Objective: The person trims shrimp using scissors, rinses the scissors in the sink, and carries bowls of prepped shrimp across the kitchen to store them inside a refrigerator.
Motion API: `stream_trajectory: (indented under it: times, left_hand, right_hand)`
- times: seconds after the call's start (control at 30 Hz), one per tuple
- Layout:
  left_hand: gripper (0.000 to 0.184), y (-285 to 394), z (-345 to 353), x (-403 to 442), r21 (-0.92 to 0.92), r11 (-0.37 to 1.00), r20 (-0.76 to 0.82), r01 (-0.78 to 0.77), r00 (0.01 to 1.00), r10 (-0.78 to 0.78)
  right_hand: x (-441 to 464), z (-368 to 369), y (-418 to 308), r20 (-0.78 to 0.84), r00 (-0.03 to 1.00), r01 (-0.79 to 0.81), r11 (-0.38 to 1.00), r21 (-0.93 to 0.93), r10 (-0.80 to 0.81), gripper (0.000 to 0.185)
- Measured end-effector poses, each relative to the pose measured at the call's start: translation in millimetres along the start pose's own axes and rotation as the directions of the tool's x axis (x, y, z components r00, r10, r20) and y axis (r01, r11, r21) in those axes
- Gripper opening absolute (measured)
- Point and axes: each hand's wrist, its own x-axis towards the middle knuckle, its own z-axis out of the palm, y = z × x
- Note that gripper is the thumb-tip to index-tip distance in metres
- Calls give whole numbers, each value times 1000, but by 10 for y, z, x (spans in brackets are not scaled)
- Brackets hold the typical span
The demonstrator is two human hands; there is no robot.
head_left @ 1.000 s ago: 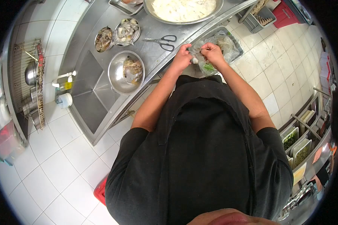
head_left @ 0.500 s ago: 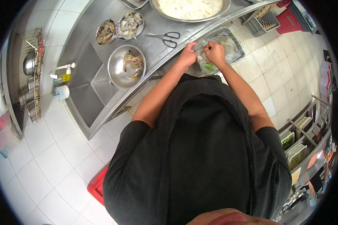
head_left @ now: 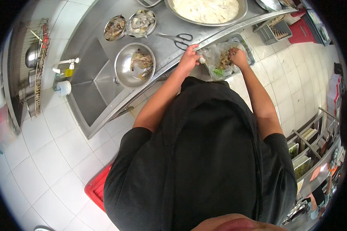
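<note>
My left hand (head_left: 189, 60) is beside the counter edge, its thumb and fingers closed on a small pale piece that looks like a peeled shrimp (head_left: 202, 60). Over a bin lined with a clear plastic bag (head_left: 214, 51), my right hand (head_left: 239, 57) has its fingers bent together; whatever they hold is hidden. Brownish shells (head_left: 223, 61) and a bit of green lie in the bag. Unpeeled shrimp (head_left: 143, 61) rest in a steel bowl (head_left: 122, 71) on the counter. Scissors (head_left: 175, 37) with dark handles lie near the edge.
Two small bowls at the back hold brown pieces (head_left: 115, 29) and pale grey shrimp (head_left: 141, 24). A large basin (head_left: 243, 13) contains a whitish mass. The sink (head_left: 86, 94) is at left. A grey crate (head_left: 278, 32) and red container (head_left: 300, 30) stand on the floor.
My hands have moved apart: the right went right, over the bag, while the left stayed by the counter edge. Brown shells in the bag now show. The view has shifted slightly.
</note>
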Motion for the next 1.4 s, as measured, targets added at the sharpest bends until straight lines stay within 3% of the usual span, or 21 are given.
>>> stream_trajectory:
  times: [0.07,0.1,0.17,0.23,0.3,0.4,0.5,0.6,0.77,0.87,0.97,1.03,1.07,1.1,1.13,1.17,1.27,1.37,1.4]
  left_hand:
    - [55,45,-53,-31,-3,1000,-21,-21,1000,21]
    - [55,80,-89,-40,-6,999,-41,-40,998,40]
    - [54,122,-127,-53,31,996,-89,-90,992,92]
    - [54,32,-176,-7,44,986,-98,-161,982,165]
    - [52,102,-195,-41,4,981,-122,-194,974,193]
    - [54,73,-341,-33,-10,973,-156,-232,961,228]
    - [55,88,-554,-84,-150,944,-199,-294,944,263]
    - [56,249,-776,-264,-116,898,-342,-423,866,364]
    - [53,238,-1403,-518,117,812,-479,-572,684,550]
    - [48,144,-1752,-796,237,802,-603,-548,565,564]
    - [42,-55,-2126,-1056,362,802,-700,-475,430,570]
    - [38,-165,-2301,-1254,433,789,-740,-436,328,587]
    - [35,-193,-2346,-1362,312,859,-806,-407,365,466]
    - [34,-264,-2398,-1420,312,859,-820,-405,342,459]
    - [34,-329,-2476,-1458,316,859,-831,-403,319,455]
    - [33,-384,-2553,-1470,320,857,-843,-405,291,452]
    - [32,-469,-2637,-1566,377,859,-837,-346,271,476]
    - [32,-469,-2642,-1575,342,868,-830,-360,317,459]
    - [31,-455,-2656,-1547,331,867,-825,-373,330,458]
  right_hand:
    - [-16,20,-119,-136,989,57,998,-5,-57,22]
    - [-27,-19,-290,-114,993,11,988,155,6,22]
    - [-83,-201,-901,-27,995,-78,890,449,101,22]
    - [-182,-255,-1393,162,986,-68,806,588,-34,28]
    - [-251,-373,-1880,112,917,269,802,534,-383,33]
    - [-201,-304,-2227,59,869,460,846,271,-492,32]
    - [-2,-121,-2436,-36,830,550,806,218,-556,29]
    - [218,69,-2751,-51,850,518,813,267,-525,24]
    - [819,232,-3404,-193,792,608,717,342,-580,23]
    - [1170,340,-3810,-289,726,688,659,306,-624,22]
    - [1452,651,-4006,-307,597,798,589,129,-741,23]
    - [1504,941,-3942,-182,590,806,589,67,-787,25]
    - [1543,1136,-3802,-122,585,810,586,29,-802,26]
    - [1581,1269,-3708,-68,576,816,578,-11,-815,26]
    - [1547,1286,-3742,-72,594,796,598,-91,-802,23]
    - [1539,1268,-3764,-101,546,823,555,-123,-832,20]
    - [1108,1051,-4102,-199,527,837,545,-47,-826,15]
    - [414,1127,-4229,250,648,720,686,107,-719,15]
    - [335,1260,-4235,267,661,713,698,67,-701,16]
